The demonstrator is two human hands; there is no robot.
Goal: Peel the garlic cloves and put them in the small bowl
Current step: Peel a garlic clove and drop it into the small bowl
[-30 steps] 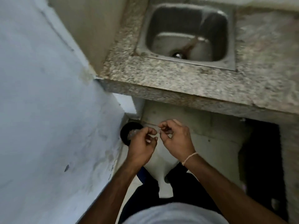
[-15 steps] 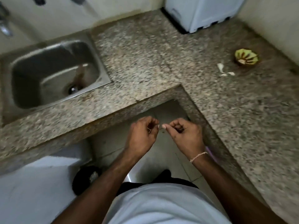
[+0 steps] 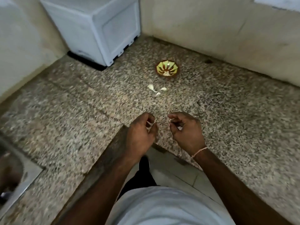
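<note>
Counting the visible items gives two hands, one small bowl, three loose garlic cloves, one white appliance and one sink. Left hand (image 3: 142,132) hovers over the inner corner of the speckled granite countertop (image 3: 73,111) with its fingers curled around a pale fragment, apparently a garlic clove or its skin (image 3: 149,125); motion blur prevents telling which. Right hand (image 3: 185,129) is held just beside it, apart from it, thumb and forefinger pinched together; a whitish speck shows at the fingertips, too small to identify. A thin thread band (image 3: 198,151) circles the right wrist. The three garlic cloves (image 3: 156,89) lie on the countertop beyond the hands, close together, between the hands and the small bowl (image 3: 168,68). That bowl, brown outside and yellow-green inside, stands near the far wall and holds pale pieces whose number cannot be made out. The white appliance (image 3: 97,28) sits in the back corner, cut off at the top edge. Only a corner of the steel sink (image 3: 14,184) shows at lower left, blurred.
</note>
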